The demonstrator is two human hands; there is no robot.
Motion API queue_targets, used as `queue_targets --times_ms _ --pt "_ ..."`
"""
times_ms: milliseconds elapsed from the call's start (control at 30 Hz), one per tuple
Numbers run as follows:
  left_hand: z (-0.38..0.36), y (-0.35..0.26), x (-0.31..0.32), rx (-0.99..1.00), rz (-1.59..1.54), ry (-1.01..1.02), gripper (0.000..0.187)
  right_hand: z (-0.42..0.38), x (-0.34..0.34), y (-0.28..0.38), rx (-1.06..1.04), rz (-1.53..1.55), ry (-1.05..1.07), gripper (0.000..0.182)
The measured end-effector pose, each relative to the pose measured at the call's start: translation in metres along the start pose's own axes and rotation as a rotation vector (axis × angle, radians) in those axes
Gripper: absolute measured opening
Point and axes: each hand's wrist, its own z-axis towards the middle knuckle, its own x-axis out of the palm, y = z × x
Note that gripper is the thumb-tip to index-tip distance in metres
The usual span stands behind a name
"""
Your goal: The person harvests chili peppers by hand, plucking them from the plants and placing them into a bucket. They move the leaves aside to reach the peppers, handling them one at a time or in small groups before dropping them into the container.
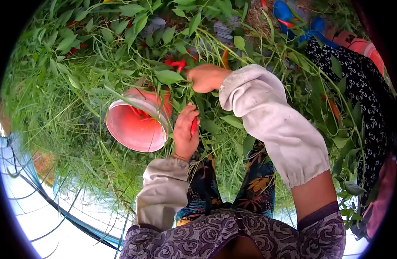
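Note:
My left hand [184, 133] is closed around a red chili pepper [194, 125], part of which shows between the thumb and fingers. Ahead of it, my right hand [208, 78] reaches into the pepper plant with fingers curled in; leaves and the hand's own back hide what it grips. Several red peppers [177, 64] hang just left of that hand, and an orange pepper [225, 59] is right behind it. To the left of my hands a red bucket [137, 137] with a pale rim leans over in the grass, its mouth towards me, with some red peppers [140, 114] inside.
A person in black patterned trousers [349, 77] and blue boots [284, 17] is close on my right, beside another reddish bucket [373, 56]. Dense leafy plants [120, 26] and long grass [56, 116] surround me. Another orange-red pepper [333, 108] hangs behind my right sleeve.

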Motion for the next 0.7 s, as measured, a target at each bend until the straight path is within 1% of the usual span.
queue_targets --times_ms 33,67,133,200,233,267,333,367,400,433,467,500,533,567,600,633,667,700 --pt "0.000 -0.001 0.000 0.006 0.015 -0.009 0.034 0.009 -0.011 0.006 0.076 0.140 -0.047 0.028" --pt "-0.001 -0.003 0.000 0.011 0.032 -0.016 0.035 0.007 -0.019 0.013 0.036 0.064 -0.070 0.032" --pt "0.002 -0.001 0.001 0.040 0.020 -0.035 0.036 0.014 0.002 0.030 0.272 0.060 -0.298 0.035" --pt "0.004 0.000 0.001 0.014 0.007 -0.073 0.031 0.013 0.045 0.025 0.105 -0.287 -0.296 0.027" --pt "0.002 -0.002 -0.003 -0.133 -0.156 -0.074 0.025 0.023 0.087 0.004 -0.029 -0.450 -0.455 0.017" --pt "0.001 -0.002 -0.005 -0.136 -0.154 -0.079 0.025 0.015 0.097 -0.001 -0.048 -0.496 -0.474 0.012" --pt "-0.001 0.003 -0.013 -0.425 -0.550 -0.278 0.016 0.010 0.117 -0.028 -0.120 -0.544 -0.737 0.014" --pt "0.006 0.004 -0.023 -0.442 -0.725 -0.428 0.015 0.005 0.116 -0.039 -0.119 -0.540 -0.734 0.014" --pt "0.014 0.009 -0.038 -0.460 -0.900 -0.574 0.015 0.001 0.114 -0.052 -0.120 -0.640 -0.704 0.013" --pt "0.027 0.008 -0.057 -0.432 -0.932 -0.637 0.013 -0.003 0.111 -0.057 -0.119 -0.742 -0.673 0.011" --pt "0.041 0.006 -0.073 -0.398 -0.960 -0.711 0.011 -0.005 0.106 -0.054 -0.120 -0.743 -0.672 0.011" --pt "0.051 0.009 -0.080 -0.397 -0.958 -0.716 0.011 -0.006 0.101 -0.051 -0.140 -0.762 -0.613 0.012" --pt "0.062 0.013 -0.085 -0.388 -0.956 -0.516 0.011 -0.006 0.097 -0.047 -0.159 -0.779 -0.556 0.013" --pt "0.076 0.015 -0.085 -0.380 -0.949 -0.314 0.012 -0.005 0.098 -0.044 -0.190 -0.816 -0.558 0.013" --pt "0.094 0.017 -0.074 -0.534 -0.783 -0.225 0.014 -0.003 0.099 -0.039 -0.187 -0.815 -0.559 0.013" --pt "0.116 0.015 -0.061 -0.675 -0.643 -0.082 0.009 -0.001 0.101 -0.034 -0.199 -0.805 -0.590 0.014" --pt "0.136 0.029 -0.046 -0.761 -0.579 0.049 0.007 0.002 0.103 -0.031 -0.210 -0.796 -0.619 0.015" --pt "0.150 0.051 -0.029 -0.791 -0.468 0.079 0.015 0.004 0.104 -0.027 -0.205 -0.778 -0.630 0.016"
